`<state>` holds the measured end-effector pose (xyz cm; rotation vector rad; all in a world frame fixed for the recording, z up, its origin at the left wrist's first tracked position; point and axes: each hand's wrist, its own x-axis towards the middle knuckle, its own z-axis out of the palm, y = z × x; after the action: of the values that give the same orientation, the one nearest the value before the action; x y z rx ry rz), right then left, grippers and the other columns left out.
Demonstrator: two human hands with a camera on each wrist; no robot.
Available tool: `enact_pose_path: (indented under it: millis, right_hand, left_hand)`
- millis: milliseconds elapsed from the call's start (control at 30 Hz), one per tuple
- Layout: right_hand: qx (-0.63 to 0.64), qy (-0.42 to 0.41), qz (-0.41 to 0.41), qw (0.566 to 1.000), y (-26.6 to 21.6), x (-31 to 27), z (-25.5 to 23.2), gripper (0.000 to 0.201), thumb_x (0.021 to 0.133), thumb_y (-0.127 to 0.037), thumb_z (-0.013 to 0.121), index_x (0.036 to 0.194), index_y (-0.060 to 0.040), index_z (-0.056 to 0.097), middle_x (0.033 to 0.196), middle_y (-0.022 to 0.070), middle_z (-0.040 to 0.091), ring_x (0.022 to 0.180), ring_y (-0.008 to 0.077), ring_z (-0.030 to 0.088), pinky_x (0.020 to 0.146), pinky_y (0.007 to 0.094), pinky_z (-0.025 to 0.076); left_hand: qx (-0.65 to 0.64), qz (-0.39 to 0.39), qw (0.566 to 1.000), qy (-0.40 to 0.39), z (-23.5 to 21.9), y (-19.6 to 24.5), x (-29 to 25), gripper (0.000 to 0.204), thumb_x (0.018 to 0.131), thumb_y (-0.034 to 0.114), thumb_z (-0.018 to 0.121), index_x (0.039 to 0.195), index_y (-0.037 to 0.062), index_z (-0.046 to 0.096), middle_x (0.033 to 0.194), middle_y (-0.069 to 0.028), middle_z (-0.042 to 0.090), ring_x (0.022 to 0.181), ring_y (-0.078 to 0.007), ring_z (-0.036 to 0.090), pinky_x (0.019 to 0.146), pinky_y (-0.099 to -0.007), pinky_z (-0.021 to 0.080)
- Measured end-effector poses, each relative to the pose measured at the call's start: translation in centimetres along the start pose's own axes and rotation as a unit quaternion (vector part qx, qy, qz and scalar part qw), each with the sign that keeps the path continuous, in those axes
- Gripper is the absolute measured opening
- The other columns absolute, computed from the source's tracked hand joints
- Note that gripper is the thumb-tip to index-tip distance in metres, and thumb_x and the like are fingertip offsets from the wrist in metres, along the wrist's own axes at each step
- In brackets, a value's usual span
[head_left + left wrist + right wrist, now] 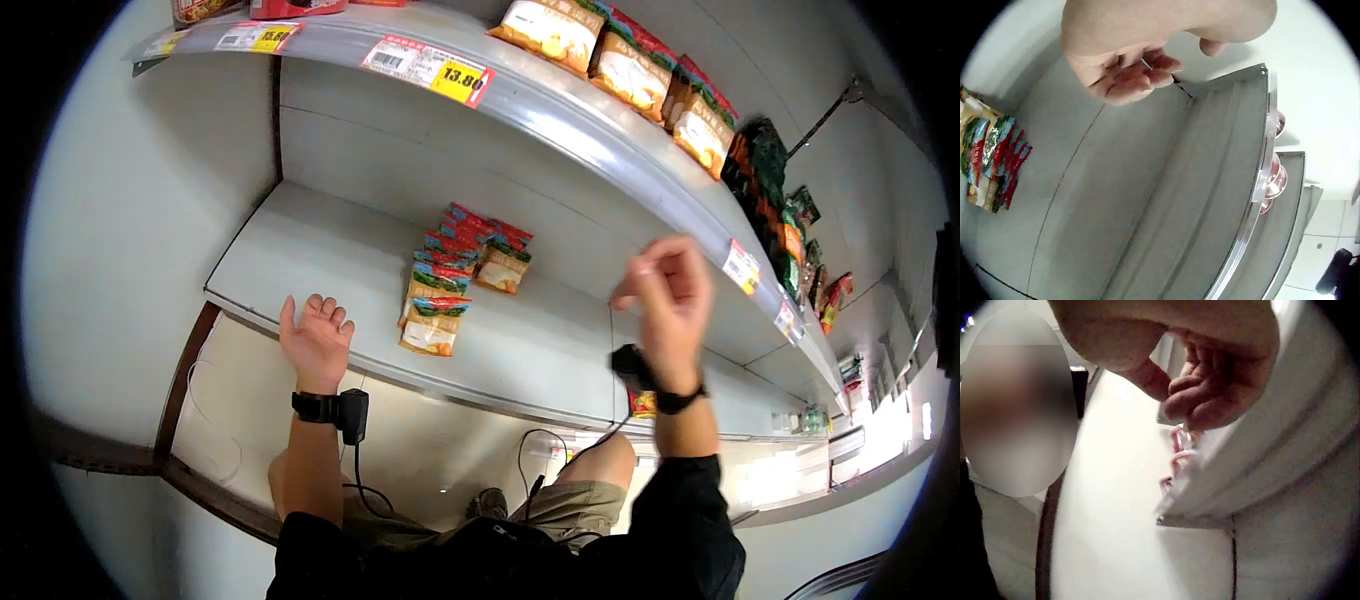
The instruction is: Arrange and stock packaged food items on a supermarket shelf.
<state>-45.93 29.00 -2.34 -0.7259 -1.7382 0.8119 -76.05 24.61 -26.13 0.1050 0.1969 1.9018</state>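
Note:
Several gold-and-red packets [433,325] stand in two rows on the lower shelf [530,355]; the left wrist view shows these packets [991,153] at its left edge. The left hand [318,340] is held palm up over the shelf's front edge, left of the packets, fingers loosely bent, holding nothing; its curved fingers also show in the left wrist view [1129,56]. Right of the packets, the right hand [672,300] is raised near the upper shelf's edge with its fingers bent. No item shows in the right hand [1204,369] in the right wrist view.
Above, an upper shelf [560,115] with price tags [428,70] holds more gold packets [627,70] and, farther right, dark green packets [765,170]. A side panel [140,200] closes off the left. Cables [520,465] hang near the person's knees, and a red-yellow packet [642,404] lies low at right.

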Motion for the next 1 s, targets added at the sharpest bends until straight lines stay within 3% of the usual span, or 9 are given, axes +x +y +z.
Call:
enact_pose_path:
  millis: [100,200,333,433,467,533,600,833,1000]
  right_hand:
    - [-0.074,-0.029,-0.111,0.991,-8.5,3.5,-0.7,0.016,0.081,-0.008,0.06,0.088,-0.0023,0.047,0.073,0.0037,0.051,0.056,0.011,0.053,0.051,0.022,0.045]
    - [-0.168,-0.048,-0.051,0.983,-12.2,11.7,-0.4,0.034,0.085,-0.023,0.058,0.108,0.0009,0.05,0.087,0.0066,0.053,0.08,0.0148,0.057,0.071,0.0274,0.049]
    - [-0.237,-0.108,0.035,0.965,-9.7,22.7,0.7,0.044,0.086,-0.027,0.055,0.118,0.0014,0.05,0.12,0.0219,0.047,0.109,0.0301,0.05,0.094,0.0362,0.042]
    - [-0.243,-0.082,0.164,0.952,-6.0,27.8,3.1,0.075,0.079,-0.031,0.064,0.132,0.0064,0.028,0.139,0.0281,0.022,0.13,0.0427,0.021,0.102,0.0493,0.03]
    - [-0.232,-0.061,0.179,0.954,-4.5,29.3,3.3,0.064,0.078,-0.033,0.066,0.12,0.0079,0.042,0.116,0.0277,0.049,0.107,0.0385,0.051,0.083,0.0435,0.048]
    - [-0.209,-0.153,0.193,0.946,-1.5,32.8,2.2,0.046,0.076,-0.038,0.068,0.096,0.0022,0.054,0.073,0.0144,0.057,0.059,0.0243,0.056,0.049,0.0356,0.047]
    - [-0.154,-0.107,0.294,0.937,0.3,34.0,3.6,0.048,0.079,-0.029,0.068,0.111,0.0036,0.052,0.098,0.0134,0.057,0.075,0.025,0.059,0.066,0.0366,0.051]
    - [-0.074,-0.06,0.316,0.944,1.3,33.4,4.7,0.037,0.074,-0.012,0.073,0.105,-0.0035,0.055,0.105,0.0072,0.059,0.092,0.0194,0.059,0.078,0.0368,0.049]
    - [-0.142,-0.091,0.053,0.984,2.4,37.0,1.2,0.028,0.082,-0.019,0.063,0.105,-0.0028,0.058,0.101,0.0084,0.062,0.088,0.0236,0.06,0.073,0.0378,0.051]
  left_hand:
    - [-0.023,-0.023,0.996,0.084,-0.8,-0.8,0.7,0.034,0.084,0.043,0.05,0.078,0.0102,0.048,0.071,-0.0009,0.045,0.067,-0.0153,0.041,0.059,-0.0276,0.033]
    - [-0.02,-0.009,0.986,0.164,1.3,-1.4,0.6,0.033,0.084,0.043,0.05,0.077,0.0112,0.047,0.07,-0.0004,0.043,0.066,-0.0151,0.04,0.058,-0.0275,0.032]
    - [-0.034,-0.019,0.995,0.09,0.1,-1.0,1.7,0.034,0.084,0.045,0.049,0.079,0.0116,0.049,0.071,0.0001,0.046,0.067,-0.0151,0.042,0.059,-0.0277,0.033]
    - [-0.025,-0.024,0.999,-0.012,-1.4,-0.2,2.0,0.035,0.082,0.047,0.049,0.079,0.0127,0.052,0.074,0.0002,0.052,0.07,-0.0145,0.048,0.061,-0.0267,0.034]
    - [-0.028,-0.011,0.999,-0.011,-0.8,0.2,0.8,0.035,0.082,0.047,0.049,0.079,0.0127,0.052,0.074,0.0002,0.052,0.07,-0.0145,0.048,0.061,-0.0267,0.034]
    - [-0.018,0.014,0.992,0.12,1.1,0.8,-0.2,0.035,0.082,0.048,0.047,0.075,0.0138,0.045,0.073,0.0003,0.045,0.068,-0.0146,0.039,0.061,-0.0285,0.031]
    - [-0.025,0.026,0.99,0.138,1.2,1.7,-0.6,0.034,0.083,0.048,0.046,0.075,0.0141,0.045,0.072,0.0003,0.045,0.068,-0.0145,0.04,0.062,-0.0287,0.031]
    - [-0.022,0.038,0.998,0.035,-0.4,3.3,-0.1,0.034,0.083,0.047,0.046,0.076,0.0137,0.045,0.074,0.0002,0.046,0.068,-0.0146,0.039,0.062,-0.0285,0.031]
    - [-0.052,0.031,0.996,0.063,0.0,3.4,0.2,0.033,0.084,0.044,0.047,0.078,0.0117,0.046,0.074,-0.0007,0.043,0.07,-0.015,0.038,0.06,-0.0279,0.031]
